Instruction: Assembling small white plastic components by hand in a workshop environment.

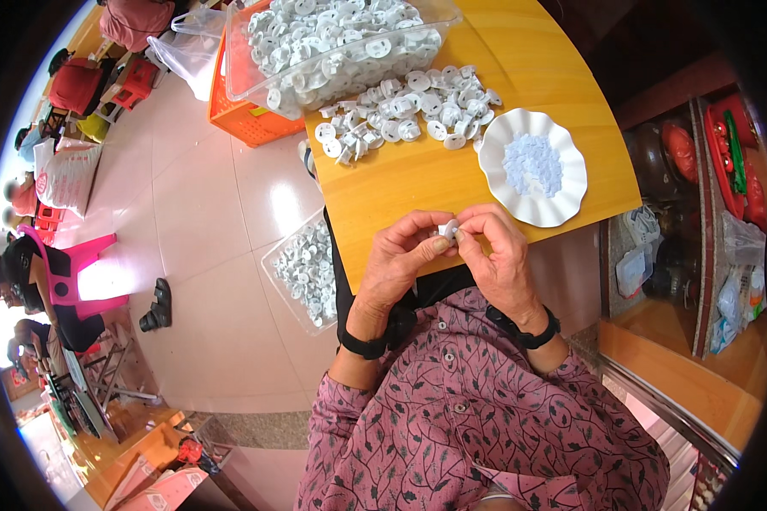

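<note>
Above the near edge of the wooden table (362, 192), both my hands meet at a small white plastic part (449, 228). My left hand (398, 260) pinches it between thumb and fingers. My right hand (496, 255) is closed at its other side, fingertips touching it; any smaller piece in them is hidden. Just beyond the right hand, a white scalloped plate (567, 202) holds a heap of tiny pale-bluish pieces (533, 165). Loose white round plastic parts (426, 106) lie in a pile farther back, beside a clear bin (237, 55) heaped with similar parts.
An orange crate (256, 128) stands under the clear bin. Left of my legs, another clear tub (274, 274) of white parts sits on the tiled floor. A pink chair (81, 255) and black shoes (158, 307) are farther left, with people beyond. Shelves (699, 255) stand at right.
</note>
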Demonstrator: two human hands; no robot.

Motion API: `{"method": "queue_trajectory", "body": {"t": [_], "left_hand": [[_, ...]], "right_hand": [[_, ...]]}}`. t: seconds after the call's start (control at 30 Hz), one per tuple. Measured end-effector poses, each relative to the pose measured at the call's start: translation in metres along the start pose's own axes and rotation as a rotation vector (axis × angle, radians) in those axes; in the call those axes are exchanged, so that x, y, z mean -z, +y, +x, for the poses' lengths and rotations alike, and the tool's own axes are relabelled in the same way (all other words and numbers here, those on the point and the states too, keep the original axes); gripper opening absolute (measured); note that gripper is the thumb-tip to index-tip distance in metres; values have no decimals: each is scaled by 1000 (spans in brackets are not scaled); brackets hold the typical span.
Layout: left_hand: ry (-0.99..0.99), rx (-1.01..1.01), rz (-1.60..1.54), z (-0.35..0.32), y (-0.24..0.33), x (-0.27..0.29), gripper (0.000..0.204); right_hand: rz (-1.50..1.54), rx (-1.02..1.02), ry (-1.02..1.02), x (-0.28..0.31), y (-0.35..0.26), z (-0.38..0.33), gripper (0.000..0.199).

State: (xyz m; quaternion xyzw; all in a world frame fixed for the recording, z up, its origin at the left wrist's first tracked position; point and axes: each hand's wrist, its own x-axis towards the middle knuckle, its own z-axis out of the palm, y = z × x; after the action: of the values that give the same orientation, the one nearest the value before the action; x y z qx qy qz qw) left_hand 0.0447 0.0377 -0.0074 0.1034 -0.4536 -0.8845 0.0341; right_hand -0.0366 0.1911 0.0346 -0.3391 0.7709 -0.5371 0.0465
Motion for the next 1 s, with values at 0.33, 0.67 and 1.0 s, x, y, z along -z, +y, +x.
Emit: {"method": "queue_trajectory", "body": {"t": [0.33,0.67,1.0], "left_hand": [[-3,-4,104,1,4,-3,27],[83,5,170,25,54,-10,28],[194,-316,94,139,152,-3,51]], "right_hand": [[-9,-7,-2,1,-1,-1,11],[-380,104,215,27,25,1,11],[-862,17,74,36,49,-5,50]]}}
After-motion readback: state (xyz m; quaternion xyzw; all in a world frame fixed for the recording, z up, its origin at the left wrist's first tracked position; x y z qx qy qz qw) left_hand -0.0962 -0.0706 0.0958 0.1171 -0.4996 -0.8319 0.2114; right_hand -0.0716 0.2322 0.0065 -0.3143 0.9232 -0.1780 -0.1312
